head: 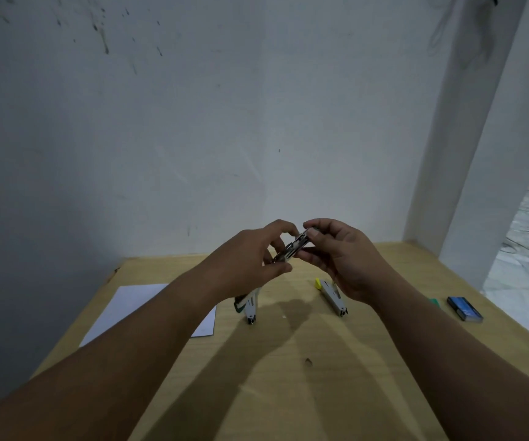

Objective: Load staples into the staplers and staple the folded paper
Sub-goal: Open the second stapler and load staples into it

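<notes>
hands [291,253] grip stapler [291,248], no legible txt

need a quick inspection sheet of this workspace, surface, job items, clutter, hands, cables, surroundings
surface: light wooden table, a small dark mark near its middle.
job's things: small metal stapler held up above the table; green-trimmed stapler and yellow-tipped stapler lying on the table, apart; white paper sheet flat at the left; blue staple box at the right.
clutter: small green item beside the box, too small to identify.
grippers: left hand and right hand both pinch the metal stapler.
cables: thin cables on the pale floor at the right.
surroundings: stained white wall behind; white pillar at the right.
</notes>
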